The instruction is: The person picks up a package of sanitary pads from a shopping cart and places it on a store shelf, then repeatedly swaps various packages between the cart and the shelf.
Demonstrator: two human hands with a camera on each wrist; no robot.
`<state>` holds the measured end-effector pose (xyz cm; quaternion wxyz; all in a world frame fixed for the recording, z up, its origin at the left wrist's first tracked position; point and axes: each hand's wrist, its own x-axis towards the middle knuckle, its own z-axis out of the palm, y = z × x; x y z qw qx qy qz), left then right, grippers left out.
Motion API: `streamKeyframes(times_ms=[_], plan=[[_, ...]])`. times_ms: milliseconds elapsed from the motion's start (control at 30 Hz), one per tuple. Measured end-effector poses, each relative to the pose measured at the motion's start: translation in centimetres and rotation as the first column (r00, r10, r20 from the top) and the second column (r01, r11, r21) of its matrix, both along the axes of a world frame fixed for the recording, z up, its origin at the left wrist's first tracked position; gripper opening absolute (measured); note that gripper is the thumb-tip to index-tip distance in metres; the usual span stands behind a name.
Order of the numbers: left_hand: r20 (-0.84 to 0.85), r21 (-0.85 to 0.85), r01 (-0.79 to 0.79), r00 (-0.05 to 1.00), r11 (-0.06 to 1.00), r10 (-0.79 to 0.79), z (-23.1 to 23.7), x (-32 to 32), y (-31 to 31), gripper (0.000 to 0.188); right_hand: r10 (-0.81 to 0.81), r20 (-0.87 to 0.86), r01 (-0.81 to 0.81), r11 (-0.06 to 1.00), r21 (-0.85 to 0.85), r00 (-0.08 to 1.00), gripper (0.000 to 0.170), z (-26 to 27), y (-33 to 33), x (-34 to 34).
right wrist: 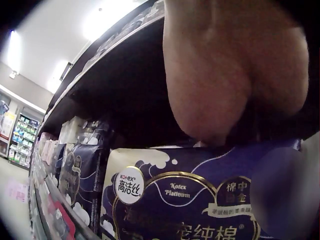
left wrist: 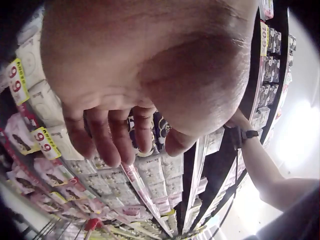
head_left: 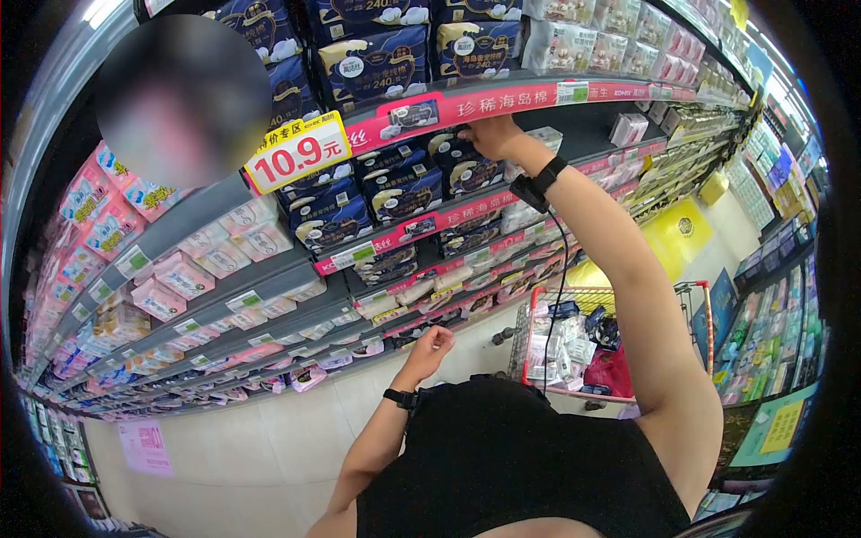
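My right hand (head_left: 495, 138) reaches under the pink-edged shelf to a dark blue sanitary pad pack (right wrist: 170, 172). In the right wrist view, the hand (right wrist: 215, 80) comes down from above to the pack's top edge. Its fingertips are hidden there, so I cannot tell if they grip it. Other dark blue packs (head_left: 404, 192) stand beside it on the same shelf. My left hand (head_left: 425, 353) hangs in front of the lower shelves, holding nothing. Seen close in the left wrist view, that hand (left wrist: 145, 65) has loosely bent fingers.
A shopping cart (head_left: 513, 345) loaded with packs stands to the right, below my right arm. A yellow price sign (head_left: 299, 152) sticks out from the shelf edge. Pink packs (head_left: 184, 273) line the shelves at left. Pale floor (head_left: 269, 430) runs along the shelving.
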<state>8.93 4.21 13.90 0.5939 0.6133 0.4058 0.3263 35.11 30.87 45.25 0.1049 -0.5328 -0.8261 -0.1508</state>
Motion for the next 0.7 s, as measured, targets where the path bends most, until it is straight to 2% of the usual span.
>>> streamKeyframes(times_ms=[67,167,267,333,400,467,500,533,567,600,633,667,700], plan=[[0.022,-0.011,-0.009,1.0,1.0,0.009,-1.0,0.0,0.0,0.021,0.054,0.028,-0.054,0.999,0.003,0.998,0.045,-1.4,1.1,0.8],[0.035,-0.015,0.0,0.999,1.0,0.001,-1.8,0.4,0.1,0.02,0.024,0.021,-0.016,0.946,-0.325,1.0,0.044,-0.7,2.0,0.7],[-0.005,-0.002,0.035,0.999,0.999,-0.035,-1.9,1.0,0.1,0.02,0.022,-0.024,-0.027,0.973,-0.23,0.999,0.045,-1.0,1.6,0.3],[-0.038,0.0,0.068,0.997,0.998,-0.068,-1.4,1.4,-0.1,0.02,0.087,-0.076,-0.083,0.995,0.047,0.993,0.047,-1.8,0.4,0.2],[-0.036,-0.015,0.068,0.997,0.998,-0.068,-1.5,1.8,-0.3,0.021,0.139,-0.083,-0.107,0.945,0.308,0.987,0.051,-2.0,-2.3,0.1],[-0.014,-0.06,0.065,0.998,0.996,-0.066,-2.2,2.3,-0.5,0.022,0.254,-0.316,-0.131,0.923,0.362,0.914,0.041,-1.6,-7.3,-0.1],[-0.035,-0.071,0.047,0.998,0.996,-0.05,-1.8,2.5,-0.6,0.023,0.316,-0.383,-0.117,0.88,0.461,0.868,0.033,-2.2,-10.1,0.0],[-0.059,-0.08,0.043,0.997,0.996,-0.048,-3.5,2.7,-0.6,0.023,0.385,-0.426,-0.094,0.822,0.562,0.819,0.026,-3.1,-13.3,0.5],[-0.034,-0.113,0.044,0.998,0.993,-0.049,-4.0,2.8,-0.8,0.023,0.383,-0.491,-0.066,0.835,0.547,0.782,0.021,-6.4,-15.9,1.7],[-0.007,-0.15,0.053,0.998,0.987,-0.054,-4.4,3.2,-0.6,0.023,0.28,-0.573,-0.055,0.924,0.377,0.77,0.019,-10.0,-18.9,3.0],[-0.008,-0.2,0.04,0.999,0.979,-0.043,-3.0,3.8,-0.8,0.02,0.204,-0.673,-0.014,0.961,0.276,0.711,0.019,-15.4,-20.5,4.2],[-0.003,-0.249,0.033,0.999,0.968,-0.035,-3.1,4.5,-0.4,0.018,-0.096,-0.784,0.04,0.995,-0.09,0.613,0.024,-21.2,-22.8,5.5],[-0.009,-0.305,0.039,0.999,0.952,-0.044,-3.5,5.1,-0.3,0.016,-0.248,-0.62,-0.053,0.904,-0.425,0.744,0.026,-28.9,-25.5,8.1]])
